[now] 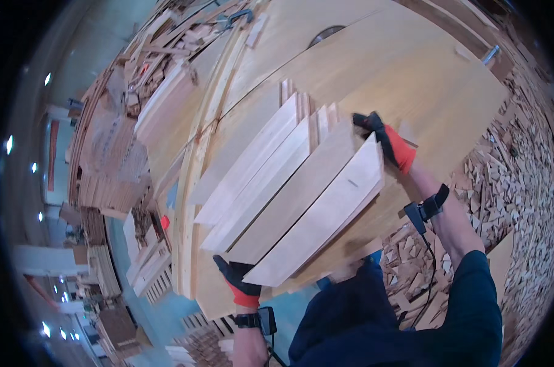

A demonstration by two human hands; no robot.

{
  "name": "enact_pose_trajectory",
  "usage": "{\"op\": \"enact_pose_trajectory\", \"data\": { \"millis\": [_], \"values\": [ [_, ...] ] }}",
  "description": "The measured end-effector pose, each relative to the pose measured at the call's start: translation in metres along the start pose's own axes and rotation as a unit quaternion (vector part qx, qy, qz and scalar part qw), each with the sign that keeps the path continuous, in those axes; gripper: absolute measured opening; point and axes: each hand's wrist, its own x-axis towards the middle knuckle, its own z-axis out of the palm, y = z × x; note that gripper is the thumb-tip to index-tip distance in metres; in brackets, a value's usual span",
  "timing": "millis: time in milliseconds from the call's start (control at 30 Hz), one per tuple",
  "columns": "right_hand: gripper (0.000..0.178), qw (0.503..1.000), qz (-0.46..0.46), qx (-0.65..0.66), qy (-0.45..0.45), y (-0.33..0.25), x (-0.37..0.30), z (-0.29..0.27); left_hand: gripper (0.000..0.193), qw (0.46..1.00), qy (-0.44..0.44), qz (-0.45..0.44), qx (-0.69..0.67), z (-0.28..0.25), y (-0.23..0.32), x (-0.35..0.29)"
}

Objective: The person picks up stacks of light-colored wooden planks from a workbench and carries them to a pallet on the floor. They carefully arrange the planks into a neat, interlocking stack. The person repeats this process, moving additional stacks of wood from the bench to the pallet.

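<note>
Several pale wooden boards with slanted ends lie side by side in stacks on a plywood-coloured worktable (423, 79). The nearest light board (326, 211) has a small dark mark, and a browner board (289, 199) lies against it. My left hand (237, 281), in a black and orange glove, grips the near-left ends of these two boards, its fingers partly hidden. At their far-right ends my right hand (387, 140), gloved alike, closes round the corners. Beyond them are more light boards (258, 183), stacked with their ends stepped.
A saw blade (326, 35) pokes through a slot in the tabletop. Long wooden strips (194, 202) run along the left side. Offcuts (509, 177) pile up on the right, and stacked wood (109, 159) stands to the left. A blue clamp (237, 17) is at the far edge.
</note>
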Motion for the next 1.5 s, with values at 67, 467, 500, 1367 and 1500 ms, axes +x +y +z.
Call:
{"op": "enact_pose_trajectory", "data": {
  "millis": [67,467,500,1367,1500],
  "values": [
    [0.074,0.997,0.001,0.043,0.057,-0.024,-0.007,0.026,0.078,1.000,0.008,0.017,0.005,-0.025,0.003,0.001],
    [0.079,0.949,0.140,0.262,-0.110,-0.011,-0.008,0.017,0.066,0.995,0.008,0.094,-0.009,-0.013,-0.032,-0.002],
    [0.079,0.935,0.122,0.286,-0.171,-0.005,-0.006,0.010,0.066,0.995,0.014,0.099,-0.003,-0.010,-0.030,-0.003],
    [0.054,0.955,0.183,0.155,0.173,0.032,-0.252,0.138,0.070,0.932,-0.234,-0.163,0.224,-0.077,0.061,0.011],
    [0.076,0.943,0.218,0.247,0.047,0.026,-0.268,0.254,0.067,0.906,-0.306,-0.212,0.201,-0.066,0.055,0.030]
  ]
}}
